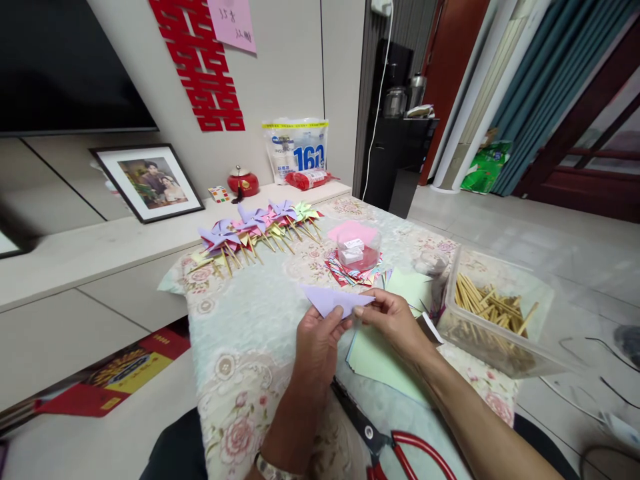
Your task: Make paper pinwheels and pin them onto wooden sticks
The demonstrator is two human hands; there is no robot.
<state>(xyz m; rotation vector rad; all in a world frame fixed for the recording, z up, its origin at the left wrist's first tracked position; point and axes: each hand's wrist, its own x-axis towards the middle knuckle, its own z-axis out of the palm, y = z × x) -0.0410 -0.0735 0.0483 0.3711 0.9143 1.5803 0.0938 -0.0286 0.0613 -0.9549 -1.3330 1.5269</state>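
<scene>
Paper [334, 299] (lilac), folded triangular

Both hands – left hand [315, 343] & right hand [395, 320] – pinch folded purple paper [334, 300] over table [240, 347], scissors [385, 440] near wrists.

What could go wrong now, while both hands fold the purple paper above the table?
1. The folded pale purple paper triangle is pinched only at its lower edge by the left hand and right hand, so its layers may slip and crease unevenly.
2. The red-handled scissors lie close under the forearms, near the table edge; an elbow might knock them off.
3. The clear plastic box of wooden sticks stands close beside the right wrist and could be bumped.
</scene>
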